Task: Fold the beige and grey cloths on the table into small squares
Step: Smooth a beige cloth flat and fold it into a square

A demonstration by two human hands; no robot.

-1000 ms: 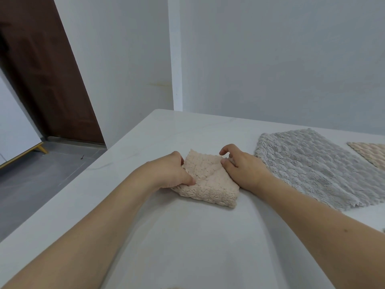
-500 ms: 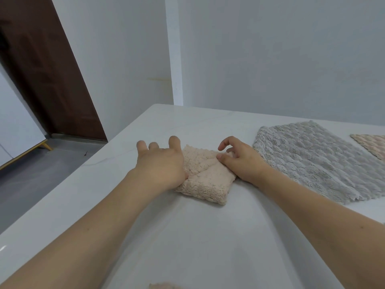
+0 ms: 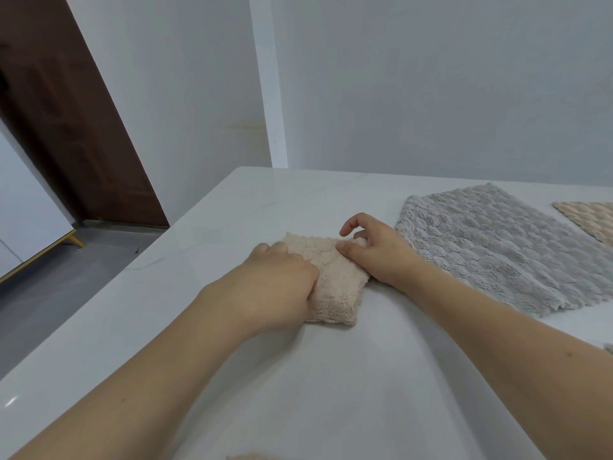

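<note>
Item: folded beige cloth (image 3: 335, 280), a small thick pad of fluffy fabric lying on the white table (image 3: 298, 376), roughly square, near the table's left edge and just left of the grey cloth (image 3: 497, 247). It sits directly in front of the person, apparently so that both hands can bear on it from either side and set the creases. Left hand (image 3: 282, 287): palm down on the left part of the pad, fingers laid flat and pointing away from the person, thumb side against the fabric; it presses rather than grips, and its fingertips are partly hidden past the far edge. The forearm runs in from the lower left, low over the table. Right hand (image 3: 378, 250): at the pad's far right corner, thumb laid on the top layer, fingers curled, the index raised clear of the fabric; whether the lower fingers pinch the corner or only rest against it cannot be told, since the hand itself hides them. The forearm comes in from the lower right and crosses in front of the grey cloth's near edge. Grey cloth: spread flat and unfolded, placed to the right, seemingly next in line. A second beige cloth (image 3: 590, 220) lies flat beyond it, cut off by the right edge of the view. Judgement: the beige pad looks close to its final small square, with smoothing left; the grey one has not yet been started.
</note>
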